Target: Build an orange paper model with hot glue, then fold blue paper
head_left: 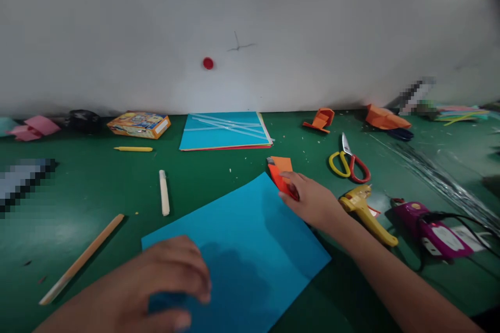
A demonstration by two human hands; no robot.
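Note:
A large sheet of blue paper [238, 250] lies at an angle on the green table before me. Over its near left part hovers my left hand [172, 276], fingers loosely bent and parted from the thumb, holding nothing. My right hand [307, 195] is at the sheet's far right corner, thumb and fingers closed around an orange-red box cutter [278, 176] with a grey end. Beside the cutter, partly under the fingers, is a small piece of orange paper [284, 164].
Right of my right arm are scissors [349, 161], a yellow glue gun [367, 213] and a purple power strip [432, 231] with cords. Stacked coloured sheets [222, 138] lie by the wall. A wooden stick [84, 257], white stick [164, 192] and yellow crayon [135, 149] lie leftward.

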